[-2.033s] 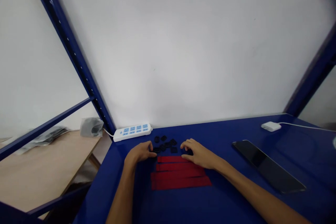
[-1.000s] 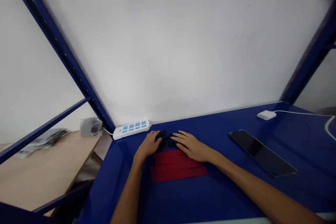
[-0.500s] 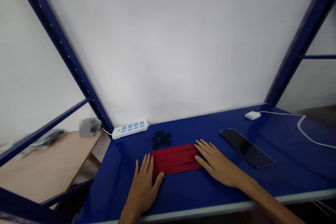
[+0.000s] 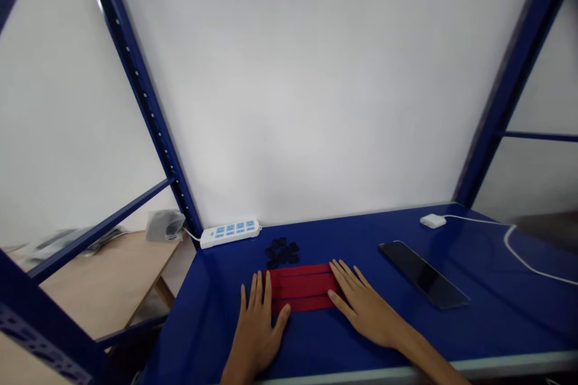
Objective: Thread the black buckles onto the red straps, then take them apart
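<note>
Red fabric strips [image 4: 303, 286] lie side by side on the blue tabletop [image 4: 329, 346], with thin blue gaps showing between them. My left hand [image 4: 257, 328] rests flat at their left end, its fingers stretched forward and its thumb near the lowest strip. At the right end, the fingertips of my right hand [image 4: 365, 307] lie spread on the strips. Both hands cover the strip ends. Just behind the strips sits a small heap of black pieces [image 4: 283, 254], too dark to make out exactly.
A smartphone [image 4: 424, 275] lies right of my right hand. Behind it is a white charger [image 4: 433, 221] with a trailing cable. A white power strip [image 4: 230, 233] stands along the wall at the left. Blue rack posts [image 4: 156, 108] rise at both sides. A wooden table [image 4: 112, 289] is at the left.
The view has tilted and shifted, so everything sits a little lower. My left hand has come slightly further over the strips' left end. The gaps between the strips look more even.
</note>
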Demonstrator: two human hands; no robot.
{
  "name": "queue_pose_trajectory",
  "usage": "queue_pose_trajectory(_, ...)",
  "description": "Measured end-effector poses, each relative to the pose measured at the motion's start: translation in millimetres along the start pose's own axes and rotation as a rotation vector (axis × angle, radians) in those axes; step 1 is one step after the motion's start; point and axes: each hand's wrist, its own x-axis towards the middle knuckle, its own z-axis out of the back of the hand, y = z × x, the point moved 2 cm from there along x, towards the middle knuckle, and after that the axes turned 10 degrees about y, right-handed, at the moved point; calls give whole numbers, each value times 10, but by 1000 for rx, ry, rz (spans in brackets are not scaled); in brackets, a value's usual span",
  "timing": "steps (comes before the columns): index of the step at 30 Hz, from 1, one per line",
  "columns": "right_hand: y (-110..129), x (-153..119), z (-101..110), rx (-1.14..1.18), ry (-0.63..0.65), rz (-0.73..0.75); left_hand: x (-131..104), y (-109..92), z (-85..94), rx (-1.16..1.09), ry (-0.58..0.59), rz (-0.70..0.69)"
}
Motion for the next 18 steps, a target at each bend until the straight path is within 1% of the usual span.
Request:
queue_pose_trajectory(3, -146, -92, 11, -34, -28, -51, -73, 201, 20, 14, -44, 54)
queue_pose_trajectory(6, -299, -181, -7, -78, -6, -105, -154, 386, 35, 46, -5, 107)
queue_pose_trajectory(8, -353, -210, -27, -89, 6, -120, -186, 433, 40, 61, 13, 116)
queue_pose_trajectory(11, -355, -208, -16, -87, 8, -113, -202, 414, 29, 78, 4, 112)
queue_pose_trajectory(13, -335, -187, 49, -77, 7, -112, -208, 401, 11, 83, 2, 112)
queue_pose_trajectory(15, -316, -151, 165, -62, 1, -99, -215, 429, 12, 81, 14, 114)
queue_pose_trajectory(17, -298, -93, 313, -53, 0, -49, -203, 499, 75, 65, 52, 108)
queue_pose_trajectory(18, -290, -52, 388, -59, 5, -9, -182, 539, 142, 50, 87, 103)
